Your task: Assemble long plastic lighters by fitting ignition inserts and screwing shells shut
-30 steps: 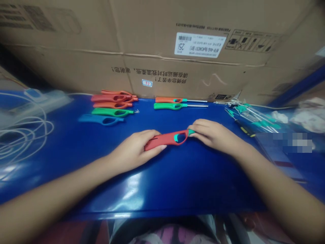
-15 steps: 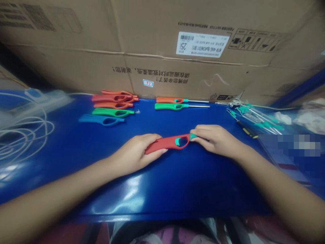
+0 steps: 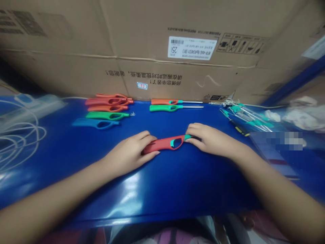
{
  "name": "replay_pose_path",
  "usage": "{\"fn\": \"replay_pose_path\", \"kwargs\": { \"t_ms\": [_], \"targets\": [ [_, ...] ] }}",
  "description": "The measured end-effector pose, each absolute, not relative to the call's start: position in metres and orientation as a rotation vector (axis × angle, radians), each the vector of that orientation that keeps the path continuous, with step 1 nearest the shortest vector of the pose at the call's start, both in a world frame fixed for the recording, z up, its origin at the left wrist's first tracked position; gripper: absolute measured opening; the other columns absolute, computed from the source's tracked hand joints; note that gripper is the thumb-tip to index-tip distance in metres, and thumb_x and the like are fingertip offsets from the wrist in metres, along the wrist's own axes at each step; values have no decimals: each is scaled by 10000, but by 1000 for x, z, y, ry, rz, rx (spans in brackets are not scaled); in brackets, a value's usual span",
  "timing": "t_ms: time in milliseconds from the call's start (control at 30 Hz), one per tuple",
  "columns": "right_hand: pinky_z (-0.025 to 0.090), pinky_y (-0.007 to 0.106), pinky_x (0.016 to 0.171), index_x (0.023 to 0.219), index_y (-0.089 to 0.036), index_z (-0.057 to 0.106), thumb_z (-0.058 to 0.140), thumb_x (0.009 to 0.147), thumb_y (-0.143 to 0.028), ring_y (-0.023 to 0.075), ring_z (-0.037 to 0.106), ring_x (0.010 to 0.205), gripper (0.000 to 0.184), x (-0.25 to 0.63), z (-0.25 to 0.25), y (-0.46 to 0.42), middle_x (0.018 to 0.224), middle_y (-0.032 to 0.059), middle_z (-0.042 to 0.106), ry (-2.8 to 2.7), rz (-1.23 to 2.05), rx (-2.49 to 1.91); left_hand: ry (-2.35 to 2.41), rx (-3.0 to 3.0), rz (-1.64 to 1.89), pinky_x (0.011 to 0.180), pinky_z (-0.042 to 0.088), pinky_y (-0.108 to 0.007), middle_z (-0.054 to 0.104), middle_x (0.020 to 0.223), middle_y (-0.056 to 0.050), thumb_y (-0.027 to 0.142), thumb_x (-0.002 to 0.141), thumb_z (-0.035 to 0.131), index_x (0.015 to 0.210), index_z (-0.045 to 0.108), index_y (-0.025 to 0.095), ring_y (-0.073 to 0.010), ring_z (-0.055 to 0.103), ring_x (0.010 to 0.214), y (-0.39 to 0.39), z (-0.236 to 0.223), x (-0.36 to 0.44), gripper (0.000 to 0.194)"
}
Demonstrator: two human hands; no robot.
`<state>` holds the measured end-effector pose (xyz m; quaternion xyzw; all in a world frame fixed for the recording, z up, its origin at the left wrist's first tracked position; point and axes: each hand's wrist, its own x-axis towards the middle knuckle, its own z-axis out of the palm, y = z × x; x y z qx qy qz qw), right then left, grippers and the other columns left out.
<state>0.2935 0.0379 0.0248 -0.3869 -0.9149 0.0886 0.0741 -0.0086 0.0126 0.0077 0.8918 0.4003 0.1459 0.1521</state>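
Note:
A red long-nose lighter (image 3: 164, 144) with a turquoise trigger lies level just over the blue table, between both hands. My left hand (image 3: 133, 147) is closed around its rear end, thumb along the near side. At the front end, my right hand (image 3: 204, 137) pinches the green collar (image 3: 187, 137) between thumb and fingers. Whatever extends past the collar is hidden by that hand. Beyond them lie two lighters with metal tubes, one orange (image 3: 162, 102) and one green (image 3: 162, 108).
Orange-red lighter handles (image 3: 109, 108), a green one (image 3: 101, 115) and a blue one (image 3: 95, 123) lie at back left. Metal tubes with green collars (image 3: 254, 117) and a screwdriver (image 3: 238, 128) are at right. A cardboard box (image 3: 142, 40) stands behind; white cable (image 3: 22, 135) coils left.
The camera view has shifted slightly, so the background sits further left. Both hands keep their hold on the red lighter, with little movement.

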Motion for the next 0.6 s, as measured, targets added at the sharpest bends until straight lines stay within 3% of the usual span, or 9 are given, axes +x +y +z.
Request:
{"fn": "replay_pose_path", "kwargs": {
  "t_ms": [100,267,467,600],
  "targets": [
    [481,366,792,951,-166,681,500,1015,-337,230,604,886,257,299,31,37,939,100,647,-2752,233,-1275,1120,2518,486,815,534,-331,610,1113,-83,434,980,558,1202,629,191,-204,638,910,13,7,-10,337],
    [513,348,771,990,-204,661,514,984,-442,206,628,860,280,319,35,38,999,78,656,-2662,444,-1438,1124,2478,536,763,542,-315,598,1094,-79,388,955,605,1186,644,179,-181,624,845,13,8,-11,314],
    [491,475,763,1048,-141,666,561,906,-297,351,640,938,236,368,27,61,1009,198,672,-2431,-263,-1885,1124,2521,528,736,532,-310,588,991,-66,368,967,603,1180,655,161,-178,605,804,15,9,-13,301],
    [446,436,710,943,-128,672,646,878,-377,360,658,925,258,400,32,77,977,248,678,-2205,-196,-2251,1149,2553,529,759,539,-329,589,1009,-78,356,974,595,1194,647,151,-193,616,829,18,7,-15,305]
  ]
}}
